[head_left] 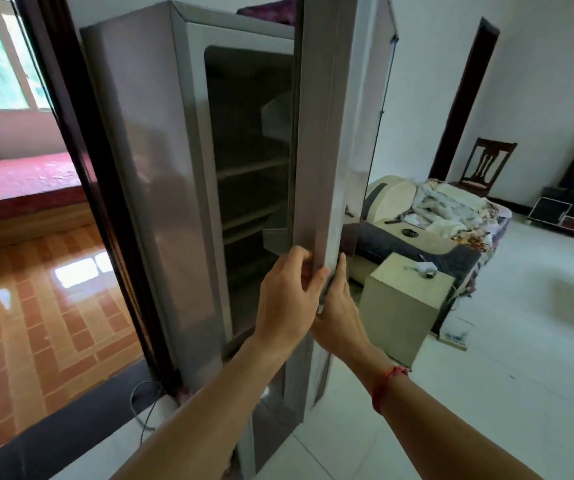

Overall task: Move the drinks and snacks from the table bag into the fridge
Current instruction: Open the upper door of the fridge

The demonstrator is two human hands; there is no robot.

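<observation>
A tall silver fridge (147, 161) stands in front of me with its upper door (327, 133) swung partly open, edge-on to me. Inside I see dark, bare shelves (250, 168) and door bins. My left hand (285, 299) grips the bottom edge of the door from the inner side, fingers curled round it. My right hand (341, 306) holds the same edge from the outer side, thumb up along the door. No bag, drinks or snacks are in view.
A small beige cabinet (403, 306) stands just right of the fridge, with a sofa (427, 230) heaped with bedding behind it. A dark door frame (81, 168) borders the fridge on the left. White tiled floor (503, 375) lies to the right.
</observation>
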